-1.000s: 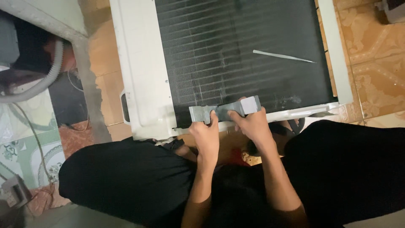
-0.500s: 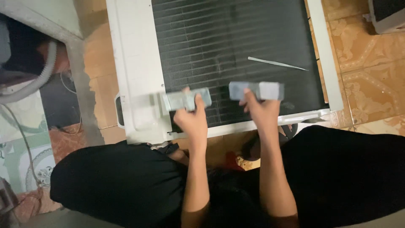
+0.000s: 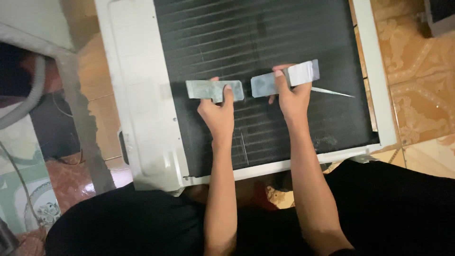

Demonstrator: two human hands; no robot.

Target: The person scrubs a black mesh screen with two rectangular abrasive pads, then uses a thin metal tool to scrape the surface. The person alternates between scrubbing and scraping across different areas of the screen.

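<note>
A white casing (image 3: 137, 109) framed a dark finned coil (image 3: 294, 28), which filled most of the view. A thin pale sliver (image 3: 334, 92) lay on the fins at the right. Right of the casing ran an orange patterned floor (image 3: 417, 99), with a grey box corner (image 3: 441, 16) at the far right. At the left a grey hose (image 3: 21, 111) curved past a dark opening, and a thin cord (image 3: 19, 185) crossed a green patterned tile (image 3: 33, 199). Black trousers (image 3: 128, 223) covered the near edge.
</note>
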